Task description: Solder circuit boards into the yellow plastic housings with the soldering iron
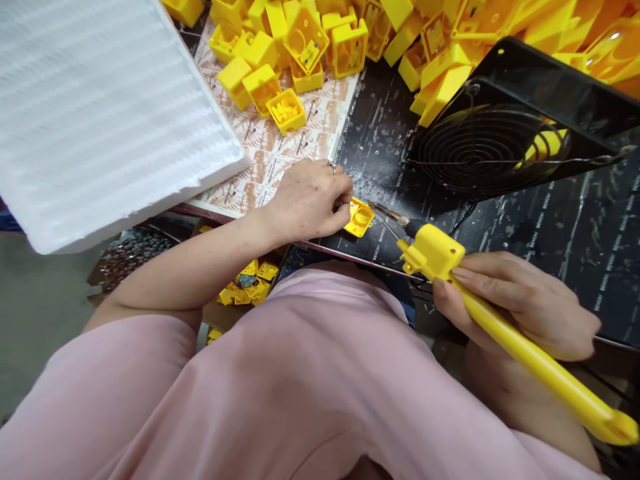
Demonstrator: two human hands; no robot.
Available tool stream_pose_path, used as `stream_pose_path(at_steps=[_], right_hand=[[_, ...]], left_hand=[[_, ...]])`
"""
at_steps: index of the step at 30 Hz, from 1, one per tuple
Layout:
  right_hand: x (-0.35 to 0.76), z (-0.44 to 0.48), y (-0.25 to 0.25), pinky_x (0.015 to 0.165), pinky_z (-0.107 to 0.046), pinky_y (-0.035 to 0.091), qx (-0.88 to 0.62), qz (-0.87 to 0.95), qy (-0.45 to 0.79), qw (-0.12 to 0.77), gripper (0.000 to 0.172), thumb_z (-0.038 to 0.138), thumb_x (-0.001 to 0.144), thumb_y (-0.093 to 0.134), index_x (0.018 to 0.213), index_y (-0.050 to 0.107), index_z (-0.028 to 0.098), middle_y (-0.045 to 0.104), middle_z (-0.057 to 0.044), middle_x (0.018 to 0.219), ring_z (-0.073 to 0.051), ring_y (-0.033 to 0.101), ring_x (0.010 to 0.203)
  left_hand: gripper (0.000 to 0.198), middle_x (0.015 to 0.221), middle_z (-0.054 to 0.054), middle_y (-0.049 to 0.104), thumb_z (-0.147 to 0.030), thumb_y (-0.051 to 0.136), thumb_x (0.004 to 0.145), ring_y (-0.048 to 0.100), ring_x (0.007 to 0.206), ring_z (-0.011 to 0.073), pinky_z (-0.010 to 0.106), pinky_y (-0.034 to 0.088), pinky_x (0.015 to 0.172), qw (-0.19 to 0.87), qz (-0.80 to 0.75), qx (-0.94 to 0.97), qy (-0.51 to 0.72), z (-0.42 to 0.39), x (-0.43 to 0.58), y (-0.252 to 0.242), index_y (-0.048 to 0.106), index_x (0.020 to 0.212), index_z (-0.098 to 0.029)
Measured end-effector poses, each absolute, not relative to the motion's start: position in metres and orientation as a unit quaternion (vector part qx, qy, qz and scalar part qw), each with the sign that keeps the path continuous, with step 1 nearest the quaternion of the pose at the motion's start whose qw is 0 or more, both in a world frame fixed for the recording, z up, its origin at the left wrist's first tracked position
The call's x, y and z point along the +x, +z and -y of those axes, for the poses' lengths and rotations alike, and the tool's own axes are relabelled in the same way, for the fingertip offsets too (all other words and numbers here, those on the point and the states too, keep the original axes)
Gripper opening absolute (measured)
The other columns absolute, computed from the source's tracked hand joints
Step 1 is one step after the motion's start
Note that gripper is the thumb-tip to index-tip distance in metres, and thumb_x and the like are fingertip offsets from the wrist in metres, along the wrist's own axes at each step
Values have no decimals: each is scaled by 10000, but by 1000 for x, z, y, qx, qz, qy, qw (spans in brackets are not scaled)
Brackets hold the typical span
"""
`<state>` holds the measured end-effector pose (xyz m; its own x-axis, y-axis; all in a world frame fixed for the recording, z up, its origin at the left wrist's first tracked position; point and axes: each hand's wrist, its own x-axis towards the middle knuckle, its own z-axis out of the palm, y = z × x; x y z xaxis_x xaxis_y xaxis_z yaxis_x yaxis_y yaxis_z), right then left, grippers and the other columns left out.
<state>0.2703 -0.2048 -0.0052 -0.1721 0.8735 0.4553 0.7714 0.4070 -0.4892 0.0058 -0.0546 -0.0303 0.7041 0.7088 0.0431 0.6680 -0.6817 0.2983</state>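
My right hand [520, 300] is wrapped round the yellow handle of a soldering iron [433, 250], which has a thin metal tube beside its tip. That tip points left and reaches the right edge of a small open yellow plastic housing [361, 217]; whether it touches anything inside cannot be made out. With its fingers curled, my left hand [317, 200] grips the housing's left side at the bench edge. A ring shows on one finger. The hand covers part of the housing.
A pile of yellow housings [285, 110] lies at the back. A black fan [480, 147] with a wire guard stands on the dark bench [575, 227] at right. At left is a white foam sheet [115, 113]. Below the bench edge are more yellow parts [250, 283].
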Motion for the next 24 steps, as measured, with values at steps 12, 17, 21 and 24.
stream_pose_path(at_steps=[12, 17, 21, 24], right_hand=[[262, 204, -24, 677, -363, 680, -539, 711, 47, 449, 712, 212, 876, 854, 1512, 597, 400, 830, 9, 1080, -219, 792, 790], [269, 199, -34, 645, -276, 652, -512, 716, 18, 475, 736, 206, 809, 911, 1485, 646, 327, 832, 10, 1099, -179, 782, 737], [264, 199, -27, 637, -276, 642, -531, 711, 32, 460, 711, 172, 801, 914, 1450, 681, 346, 824, 30, 990, -180, 768, 733], [260, 199, -24, 636, -279, 632, -540, 701, 42, 463, 665, 170, 819, 900, 1424, 699, 358, 819, 29, 967, -176, 759, 741]], left_hand=[[219, 872, 40, 725, -366, 598, 886, 643, 826, 197, 356, 495, 771, 186, -402, 885, 140, 48, -6, -16, 737, 930, -202], [200, 798, 12, 725, -371, 626, 896, 557, 671, 126, 323, 475, 697, 217, -465, 829, 223, 37, -45, 2, 745, 840, -220], [306, 892, 48, 761, -366, 540, 949, 672, 805, 194, 359, 535, 789, 187, -459, 859, 132, 50, -58, -11, 797, 942, -200], [408, 1023, 89, 775, -428, 486, 1021, 708, 968, 248, 422, 540, 953, 147, -462, 862, 147, 53, -47, -20, 811, 1026, -183]])
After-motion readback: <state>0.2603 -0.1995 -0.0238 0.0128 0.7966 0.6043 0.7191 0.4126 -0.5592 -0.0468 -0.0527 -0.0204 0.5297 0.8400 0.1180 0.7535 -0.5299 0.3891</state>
